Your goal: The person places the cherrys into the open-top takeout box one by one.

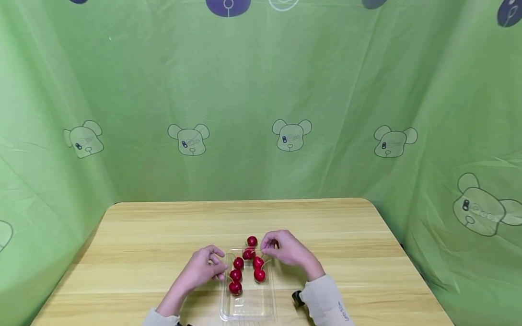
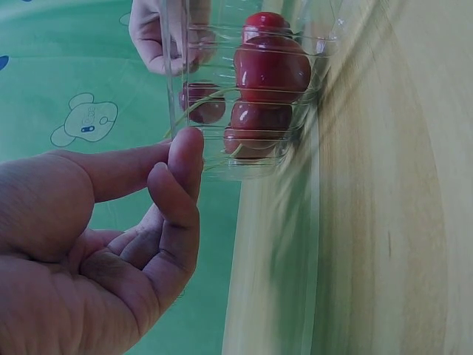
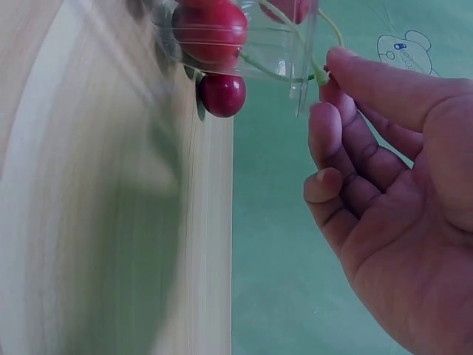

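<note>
Several red cherries with green stems lie in and around a clear plastic tray (image 1: 249, 309). On its left side, cherries (image 1: 235, 288) form a short row; others (image 1: 259, 275) lie to the right. One cherry (image 1: 252, 241) sits at the far end, apparently outside the rim. My left hand (image 1: 204, 265) is at the tray's left edge, thumb and a fingertip pinching a thin cherry stem (image 2: 214, 95). At the far right corner, my right hand (image 1: 289, 248) pinches the end of another cherry stem (image 3: 277, 76) between thumb and index finger. Which cherry it belongs to is hard to tell.
The tray stands on a light wooden table (image 1: 155, 226) with rounded far corners. A green curtain (image 1: 242, 85) printed with bear heads surrounds the table at the back and sides. Dark wrist devices (image 1: 298, 298) show at both sleeves.
</note>
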The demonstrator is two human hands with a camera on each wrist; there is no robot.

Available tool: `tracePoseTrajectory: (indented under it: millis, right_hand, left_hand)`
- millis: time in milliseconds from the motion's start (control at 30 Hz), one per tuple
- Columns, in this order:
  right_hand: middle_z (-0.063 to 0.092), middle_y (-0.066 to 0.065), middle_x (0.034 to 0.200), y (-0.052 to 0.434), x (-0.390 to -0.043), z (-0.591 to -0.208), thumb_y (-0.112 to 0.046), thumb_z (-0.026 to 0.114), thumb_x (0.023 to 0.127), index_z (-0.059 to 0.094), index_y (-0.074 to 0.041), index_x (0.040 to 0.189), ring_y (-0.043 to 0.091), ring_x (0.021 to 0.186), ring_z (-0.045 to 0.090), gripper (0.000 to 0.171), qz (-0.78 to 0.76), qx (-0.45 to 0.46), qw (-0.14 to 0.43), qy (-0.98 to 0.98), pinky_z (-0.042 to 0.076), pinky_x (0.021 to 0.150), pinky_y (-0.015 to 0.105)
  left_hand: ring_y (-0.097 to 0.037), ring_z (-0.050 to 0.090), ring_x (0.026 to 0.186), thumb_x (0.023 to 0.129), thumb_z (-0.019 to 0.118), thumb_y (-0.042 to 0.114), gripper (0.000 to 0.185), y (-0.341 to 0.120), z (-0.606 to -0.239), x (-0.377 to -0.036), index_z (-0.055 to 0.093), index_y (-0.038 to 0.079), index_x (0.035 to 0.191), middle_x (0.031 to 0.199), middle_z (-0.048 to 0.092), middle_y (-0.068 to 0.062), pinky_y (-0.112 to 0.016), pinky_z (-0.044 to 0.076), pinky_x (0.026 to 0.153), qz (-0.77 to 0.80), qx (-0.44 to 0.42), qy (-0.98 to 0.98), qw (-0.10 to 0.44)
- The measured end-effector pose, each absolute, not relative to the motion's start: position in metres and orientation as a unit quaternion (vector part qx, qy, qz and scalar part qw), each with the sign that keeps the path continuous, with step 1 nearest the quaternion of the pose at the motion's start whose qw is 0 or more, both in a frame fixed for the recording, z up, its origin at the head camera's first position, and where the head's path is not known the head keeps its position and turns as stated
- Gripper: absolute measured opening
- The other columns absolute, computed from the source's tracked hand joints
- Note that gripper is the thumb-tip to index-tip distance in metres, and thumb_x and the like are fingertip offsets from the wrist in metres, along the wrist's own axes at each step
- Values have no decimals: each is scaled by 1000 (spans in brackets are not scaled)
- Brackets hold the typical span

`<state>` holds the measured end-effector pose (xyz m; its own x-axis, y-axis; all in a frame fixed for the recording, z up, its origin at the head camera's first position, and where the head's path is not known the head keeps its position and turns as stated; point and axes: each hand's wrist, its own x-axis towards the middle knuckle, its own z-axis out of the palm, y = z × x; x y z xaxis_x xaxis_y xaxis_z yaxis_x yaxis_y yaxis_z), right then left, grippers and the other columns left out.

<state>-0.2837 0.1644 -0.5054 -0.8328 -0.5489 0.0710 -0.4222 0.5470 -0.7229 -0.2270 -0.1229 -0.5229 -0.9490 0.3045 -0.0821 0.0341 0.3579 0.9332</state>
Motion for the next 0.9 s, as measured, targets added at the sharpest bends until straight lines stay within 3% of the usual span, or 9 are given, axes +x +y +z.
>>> tracePoseTrajectory:
  millis: [900]
  right_hand:
    - [69,-9,87,159,-284,-511,-8,74,94,75,-7,97,8,81,62,4,-362,-271,68,889,56,76,22]
  left_hand:
    - [-17,70,68,93,73,5,42,-123,-522,-227,54,-13,125,90,72,-15,-41,64,67,561,100,812,124]
